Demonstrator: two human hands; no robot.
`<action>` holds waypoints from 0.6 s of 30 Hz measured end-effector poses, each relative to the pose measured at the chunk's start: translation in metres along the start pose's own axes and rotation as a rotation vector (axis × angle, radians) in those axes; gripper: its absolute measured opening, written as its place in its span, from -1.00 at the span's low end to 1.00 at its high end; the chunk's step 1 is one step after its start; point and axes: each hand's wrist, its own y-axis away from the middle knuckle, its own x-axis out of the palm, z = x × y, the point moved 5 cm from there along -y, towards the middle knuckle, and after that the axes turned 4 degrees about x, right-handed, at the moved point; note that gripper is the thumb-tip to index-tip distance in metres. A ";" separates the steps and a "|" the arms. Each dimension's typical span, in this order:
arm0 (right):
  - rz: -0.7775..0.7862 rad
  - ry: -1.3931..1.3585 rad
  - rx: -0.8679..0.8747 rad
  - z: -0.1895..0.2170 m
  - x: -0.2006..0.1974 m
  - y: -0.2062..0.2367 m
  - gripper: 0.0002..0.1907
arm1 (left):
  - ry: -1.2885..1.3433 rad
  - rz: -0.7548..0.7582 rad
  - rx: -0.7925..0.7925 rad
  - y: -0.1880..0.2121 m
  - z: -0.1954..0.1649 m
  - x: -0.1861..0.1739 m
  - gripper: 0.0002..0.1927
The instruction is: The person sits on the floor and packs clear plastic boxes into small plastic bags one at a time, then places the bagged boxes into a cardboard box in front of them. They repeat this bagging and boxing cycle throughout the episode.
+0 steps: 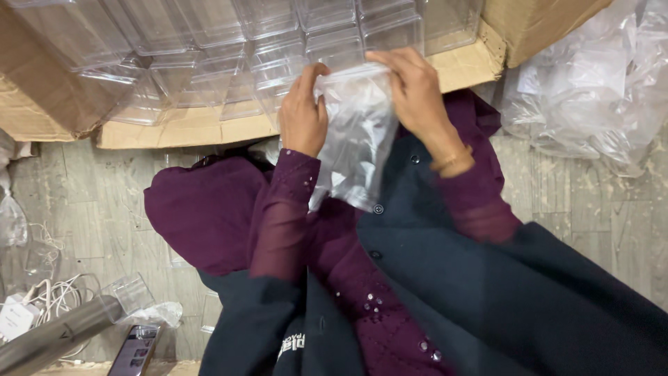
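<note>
Head cam: both hands working the top of a clear plastic bag, held up right in front of the box of clear containers.

Left hand (303, 115) and right hand (415, 90) each pinch a top corner of the clear plastic bag (355, 136); I'd keep both grips even so the mouth stays flat, clear of the cardboard box (181, 129).

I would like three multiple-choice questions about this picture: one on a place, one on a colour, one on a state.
1. Where are the clear plastic boxes?
A. in the cardboard carton
B. on a shelf
C. in a bucket

2. What colour are the sleeves?
A. yellow
B. purple
C. white

3. How is the clear plastic bag held?
A. by both hands
B. by one hand
C. by no hand

Answers:
1 A: the clear plastic boxes fill the cardboard carton.
2 B: the sleeves are purple.
3 A: left hand and right hand pinch the clear plastic bag.
</note>
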 end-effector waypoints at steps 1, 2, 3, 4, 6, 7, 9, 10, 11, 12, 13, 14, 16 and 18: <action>-0.052 -0.065 0.057 -0.004 -0.008 0.009 -0.60 | 0.227 0.029 -0.075 0.003 0.005 0.004 -0.51; -0.105 -0.128 0.114 -0.008 -0.016 0.019 -0.67 | 0.454 0.056 -0.151 0.007 0.008 0.010 -0.49; -0.159 -0.192 0.172 -0.015 -0.024 0.027 -0.73 | 0.681 0.084 -0.226 0.010 0.012 0.019 -0.46; -0.180 -0.199 0.196 -0.020 -0.029 0.036 -0.75 | 0.760 0.134 -0.241 0.014 0.012 0.029 -0.57; -0.229 -0.208 0.243 -0.034 -0.039 0.051 -0.79 | 0.922 0.235 -0.262 0.018 0.011 0.053 -0.74; -0.228 -0.298 0.337 -0.047 -0.039 0.057 -0.83 | 0.915 0.226 -0.255 0.020 0.011 0.063 -0.79; -0.227 -0.480 0.524 -0.070 -0.029 0.068 -0.90 | 0.899 0.210 -0.239 0.021 0.010 0.079 -0.87; -0.202 -0.369 0.494 -0.075 -0.026 0.068 -0.91 | 0.722 0.234 -0.256 0.021 0.014 0.084 -0.84; -0.175 -0.259 0.464 -0.079 -0.024 0.068 -0.91 | 0.545 0.256 -0.271 0.020 0.016 0.088 -0.81; -0.148 -0.150 0.439 -0.081 -0.022 0.068 -0.90 | 0.366 0.280 -0.286 0.020 0.018 0.090 -0.78; -0.150 -0.198 0.449 -0.084 -0.023 0.070 -0.89 | 0.341 0.236 -0.217 0.016 0.013 0.090 -0.79; -0.155 -0.245 0.449 -0.084 -0.025 0.071 -0.87 | 0.316 0.186 -0.141 0.010 0.007 0.089 -0.79; -0.062 -0.615 0.582 -0.084 -0.024 0.080 -0.72 | 0.321 0.139 -0.046 0.003 -0.008 0.090 -0.80; 0.122 -1.258 0.811 -0.076 -0.019 0.097 -0.50 | 0.388 0.135 0.011 -0.007 -0.025 0.098 -0.80</action>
